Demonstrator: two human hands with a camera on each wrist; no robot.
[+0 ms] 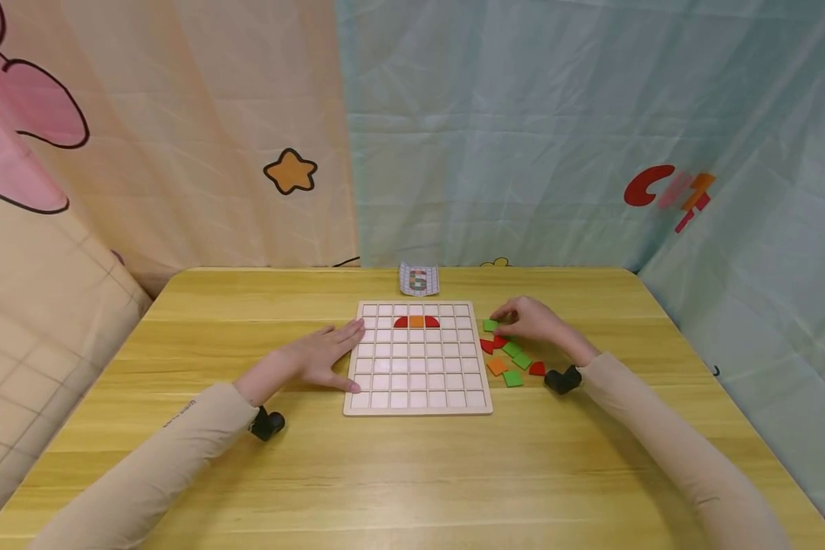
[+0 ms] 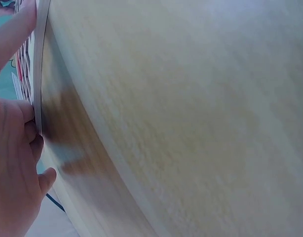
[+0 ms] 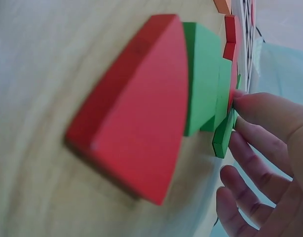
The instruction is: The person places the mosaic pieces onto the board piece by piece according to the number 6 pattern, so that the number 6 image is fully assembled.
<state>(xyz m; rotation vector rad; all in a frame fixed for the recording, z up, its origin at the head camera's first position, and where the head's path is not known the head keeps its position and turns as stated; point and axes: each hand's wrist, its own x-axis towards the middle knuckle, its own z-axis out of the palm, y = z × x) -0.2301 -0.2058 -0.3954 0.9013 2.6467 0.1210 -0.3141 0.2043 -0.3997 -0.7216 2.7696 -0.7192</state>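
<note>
The white grid board lies mid-table with two red quarter pieces and an orange square between them in an upper row. My left hand rests with spread fingers on the board's left edge; in the left wrist view the hand touches the rim. Right of the board, my right hand has thumb and forefinger around a green square at the top of a loose pile. The right wrist view shows this hand beyond a large-looking red piece, its thumb by another red piece.
Loose green squares, an orange square and red pieces lie right of the board, some overlapping. A printed pattern card stands behind the board. Curtains hang behind the table.
</note>
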